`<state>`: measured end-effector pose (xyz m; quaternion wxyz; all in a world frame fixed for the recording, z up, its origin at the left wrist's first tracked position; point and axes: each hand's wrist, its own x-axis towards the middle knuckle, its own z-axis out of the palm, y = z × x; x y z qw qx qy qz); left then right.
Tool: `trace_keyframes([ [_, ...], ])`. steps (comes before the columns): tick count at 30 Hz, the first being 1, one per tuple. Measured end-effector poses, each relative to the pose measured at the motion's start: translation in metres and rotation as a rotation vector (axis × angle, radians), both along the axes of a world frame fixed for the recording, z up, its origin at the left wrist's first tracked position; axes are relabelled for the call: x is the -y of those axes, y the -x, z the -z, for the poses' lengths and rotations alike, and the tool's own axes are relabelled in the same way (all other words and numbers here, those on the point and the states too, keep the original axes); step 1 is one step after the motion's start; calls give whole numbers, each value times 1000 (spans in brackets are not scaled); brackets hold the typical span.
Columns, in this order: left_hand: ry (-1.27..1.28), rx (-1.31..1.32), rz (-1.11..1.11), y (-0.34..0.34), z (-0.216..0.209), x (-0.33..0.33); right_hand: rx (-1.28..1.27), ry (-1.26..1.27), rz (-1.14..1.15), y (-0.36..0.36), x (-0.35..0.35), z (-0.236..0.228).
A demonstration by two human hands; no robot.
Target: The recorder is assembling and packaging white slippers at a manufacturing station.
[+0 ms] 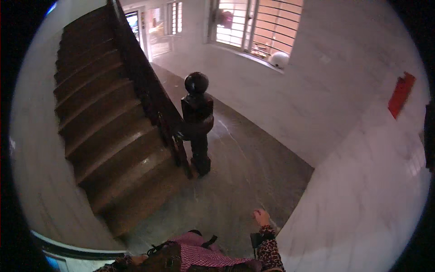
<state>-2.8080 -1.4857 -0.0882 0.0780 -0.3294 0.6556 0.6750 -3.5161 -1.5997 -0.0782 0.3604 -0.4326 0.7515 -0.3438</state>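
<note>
My right hand point(260, 217) hangs over the floor at the lower right, below a leopard-print sleeve point(270, 254). Its fingers look loosely curled, and nothing shows in them. A small dark device point(257, 239) sits at that wrist. Low on the left, my left hand point(139, 259) only partly shows beside its sleeve at the picture's edge; its fingers are hidden. Between my arms is a pink checked garment point(201, 251) with dark straps across it. Neither hand touches the dark wooden newel post point(199, 120) with its ball top, which stands ahead.
A brown staircase point(113, 131) climbs away on the left beside a dark handrail point(147, 77). Grey stone floor point(235, 177) runs past the post toward a bright doorway point(136, 27). Right are pale marbled walls point(349, 181), a barred window point(258, 25) and a red paper strip point(401, 95).
</note>
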Motion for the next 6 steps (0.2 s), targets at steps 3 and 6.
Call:
trace_keyframes([
  [3, -66, 7, -142, 62, 2, 13, 69, -12, -39, 41, 98, -57],
  [6, -92, 24, -229, 97, 6, 60, 34, 3, -103, 75, 159, -64],
])
